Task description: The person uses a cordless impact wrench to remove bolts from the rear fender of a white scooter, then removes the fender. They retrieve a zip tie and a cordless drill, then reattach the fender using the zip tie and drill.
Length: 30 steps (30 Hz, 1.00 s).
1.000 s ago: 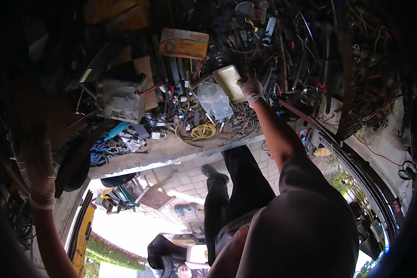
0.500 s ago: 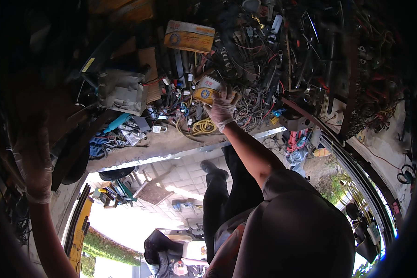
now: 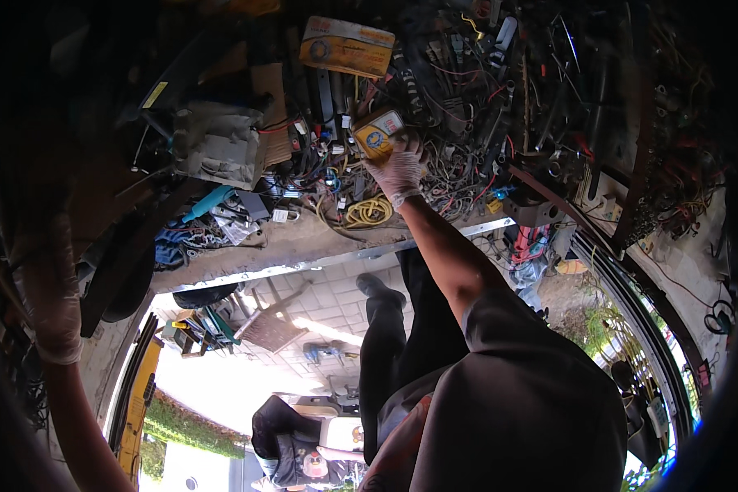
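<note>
Head view: nearest my camera is a smooth dark grey sleeve on the right arm. The left hand, in a thin see-through glove, is in deep shadow at far left; I cannot tell whether its grip is apart or together. Along the dusty near edge of the desk runs a bright metal strip, and past it I see a loosely wound yellow cable coil. Beyond that, the right hand, gloved likewise, has its grip clamped on a small rectangular box among tangled wires; its yellow-and-white face bears red print and a blue ring picture. To its left is a dull grey container beside brown cardboard. Farther back, a larger, scuffed orange box shows similar print and a dark ring.
</note>
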Each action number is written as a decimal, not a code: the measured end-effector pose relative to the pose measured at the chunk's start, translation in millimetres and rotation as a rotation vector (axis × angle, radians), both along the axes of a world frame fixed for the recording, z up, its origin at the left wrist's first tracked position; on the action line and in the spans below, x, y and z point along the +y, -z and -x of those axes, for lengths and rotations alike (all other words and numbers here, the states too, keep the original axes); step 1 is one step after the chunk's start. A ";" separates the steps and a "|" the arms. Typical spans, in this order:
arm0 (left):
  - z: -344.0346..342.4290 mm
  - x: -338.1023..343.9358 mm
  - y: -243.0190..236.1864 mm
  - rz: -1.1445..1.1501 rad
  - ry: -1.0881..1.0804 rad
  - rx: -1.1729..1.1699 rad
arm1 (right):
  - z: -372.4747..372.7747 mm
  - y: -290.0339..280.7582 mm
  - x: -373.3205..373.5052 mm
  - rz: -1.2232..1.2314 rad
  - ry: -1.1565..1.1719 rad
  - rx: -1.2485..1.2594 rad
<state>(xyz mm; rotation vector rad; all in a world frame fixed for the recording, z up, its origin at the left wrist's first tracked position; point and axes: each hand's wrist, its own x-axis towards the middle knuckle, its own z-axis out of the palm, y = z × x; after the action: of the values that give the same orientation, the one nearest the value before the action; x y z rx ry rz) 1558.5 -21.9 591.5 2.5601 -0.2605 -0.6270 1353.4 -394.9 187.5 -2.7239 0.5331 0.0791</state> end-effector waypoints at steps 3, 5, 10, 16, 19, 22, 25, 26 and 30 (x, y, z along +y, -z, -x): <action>-10.3 -10.6 -12.3 -0.522 0.356 -0.059 | 2.3 1.8 -4.4 -0.060 0.035 -0.006; -12.5 -15.9 -15.1 -0.648 0.472 -0.190 | 1.9 4.5 -6.3 -0.133 0.054 0.100; -9.5 -14.0 -11.3 -0.643 0.425 -0.218 | -11.2 8.8 -33.4 -0.483 0.020 0.182; -6.1 -5.0 -8.2 -0.703 0.438 -0.358 | 14.1 1.5 -38.8 -0.331 -0.005 0.095; -9.3 -8.1 -8.2 -0.657 0.409 -0.352 | 19.5 7.2 -30.5 -0.269 0.067 0.261; -9.5 -13.4 -9.8 -0.633 0.404 -0.337 | 10.2 3.3 -35.2 -0.220 0.010 0.295; -10.0 -16.1 -10.3 -0.607 0.397 -0.355 | -9.7 -12.2 -39.7 -0.296 0.043 0.272; -9.6 -16.1 -10.2 -0.602 0.395 -0.364 | -19.6 -16.0 -37.4 -0.222 0.033 0.207; -10.0 -16.6 -10.1 -0.582 0.381 -0.331 | -47.7 -10.6 -6.6 -0.246 0.182 0.290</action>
<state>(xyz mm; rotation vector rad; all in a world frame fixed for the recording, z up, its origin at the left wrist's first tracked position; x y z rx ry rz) 1568.4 -38.5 601.6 3.2111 -0.7948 -0.4486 1401.1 -401.5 198.0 -2.4249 0.7930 0.4659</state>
